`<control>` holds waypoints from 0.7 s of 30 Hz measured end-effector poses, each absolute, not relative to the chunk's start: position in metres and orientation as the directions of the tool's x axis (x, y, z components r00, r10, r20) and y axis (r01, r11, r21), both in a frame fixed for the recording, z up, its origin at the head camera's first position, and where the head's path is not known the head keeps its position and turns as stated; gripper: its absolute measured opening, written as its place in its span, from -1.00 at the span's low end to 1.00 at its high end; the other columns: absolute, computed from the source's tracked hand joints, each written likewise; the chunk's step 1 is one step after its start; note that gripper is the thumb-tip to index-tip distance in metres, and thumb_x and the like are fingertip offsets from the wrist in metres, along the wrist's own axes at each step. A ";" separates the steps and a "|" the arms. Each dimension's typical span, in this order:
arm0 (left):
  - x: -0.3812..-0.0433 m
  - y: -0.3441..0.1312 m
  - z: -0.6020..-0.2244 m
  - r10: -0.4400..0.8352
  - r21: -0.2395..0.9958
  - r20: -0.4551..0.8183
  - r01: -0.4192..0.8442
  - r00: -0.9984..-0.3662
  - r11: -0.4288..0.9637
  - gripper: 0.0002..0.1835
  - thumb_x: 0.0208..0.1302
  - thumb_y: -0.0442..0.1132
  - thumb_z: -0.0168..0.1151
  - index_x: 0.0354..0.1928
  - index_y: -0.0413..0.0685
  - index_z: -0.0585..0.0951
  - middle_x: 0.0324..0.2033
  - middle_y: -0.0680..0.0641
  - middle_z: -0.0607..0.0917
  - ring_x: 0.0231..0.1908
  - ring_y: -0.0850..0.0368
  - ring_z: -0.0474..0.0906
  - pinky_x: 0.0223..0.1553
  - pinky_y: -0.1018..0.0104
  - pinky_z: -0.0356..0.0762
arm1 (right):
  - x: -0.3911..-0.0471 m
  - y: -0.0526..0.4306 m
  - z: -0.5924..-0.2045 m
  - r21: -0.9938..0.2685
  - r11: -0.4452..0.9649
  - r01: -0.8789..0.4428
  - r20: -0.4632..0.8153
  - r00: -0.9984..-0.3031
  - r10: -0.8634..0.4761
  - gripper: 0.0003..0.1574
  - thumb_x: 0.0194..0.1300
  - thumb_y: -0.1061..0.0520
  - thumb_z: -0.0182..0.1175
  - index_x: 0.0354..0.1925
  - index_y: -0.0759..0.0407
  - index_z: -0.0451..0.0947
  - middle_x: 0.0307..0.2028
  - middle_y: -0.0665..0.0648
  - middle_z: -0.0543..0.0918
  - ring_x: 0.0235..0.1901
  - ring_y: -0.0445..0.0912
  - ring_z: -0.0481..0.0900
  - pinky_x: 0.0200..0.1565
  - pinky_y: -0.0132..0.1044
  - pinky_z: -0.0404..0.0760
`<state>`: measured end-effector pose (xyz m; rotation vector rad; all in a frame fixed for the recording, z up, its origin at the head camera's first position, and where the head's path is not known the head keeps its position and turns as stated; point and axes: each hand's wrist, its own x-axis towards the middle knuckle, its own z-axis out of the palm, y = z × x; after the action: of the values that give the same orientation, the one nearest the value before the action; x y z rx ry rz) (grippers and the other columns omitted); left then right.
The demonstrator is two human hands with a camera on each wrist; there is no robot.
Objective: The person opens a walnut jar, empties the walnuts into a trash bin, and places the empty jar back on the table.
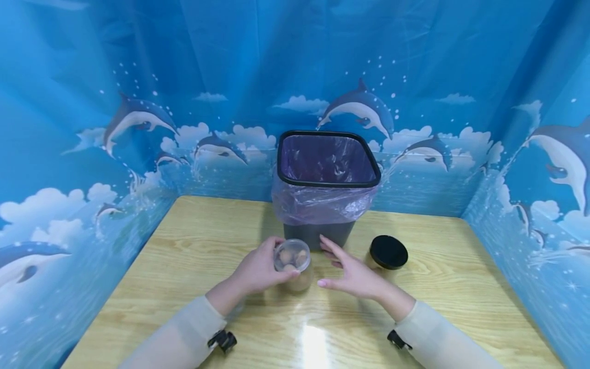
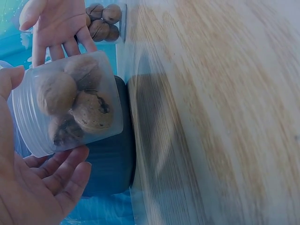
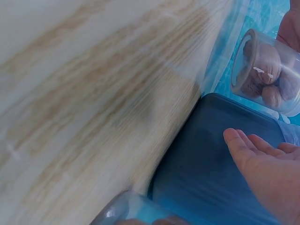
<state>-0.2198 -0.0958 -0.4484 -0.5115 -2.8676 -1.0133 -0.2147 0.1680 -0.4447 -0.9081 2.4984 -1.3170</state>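
My left hand (image 1: 260,266) grips a clear plastic jar (image 1: 295,271) by its side, thumb in front and fingers behind. Several walnuts (image 2: 75,96) lie inside it, and its threaded mouth shows in the left wrist view without a lid. To the right of this jar, my right hand (image 1: 352,274) is held apart from it, fingers extended and holding nothing. That palm (image 2: 58,28) faces the jar in the left wrist view. Just behind both hands stands a dark trash bin (image 1: 318,230).
The bin's black rim (image 1: 329,183) holds a purple liner bag (image 1: 322,202). Beside my right hand stands a second clear jar with a black lid (image 1: 388,252) and walnuts (image 2: 105,21) in it. A blue dolphin-print curtain (image 1: 230,61) surrounds the wooden table (image 1: 207,230).
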 end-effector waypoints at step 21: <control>-0.216 -0.092 -0.443 0.296 0.642 0.156 0.324 -0.943 0.695 -0.03 -0.29 0.49 0.25 0.16 0.09 0.33 -0.12 0.07 0.56 -0.19 0.17 0.52 -0.17 0.19 0.48 | -0.220 0.161 -0.451 -0.828 0.416 -0.375 0.069 -0.806 -0.588 0.21 0.02 -0.18 0.34 0.43 -0.17 -0.18 0.36 0.14 0.14 0.27 0.11 0.20 0.20 0.01 0.25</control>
<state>-0.2164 -0.0915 -0.4432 -0.5221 -2.8547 -1.0932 -0.2201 0.1608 -0.4506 -0.8462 2.4394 -1.3370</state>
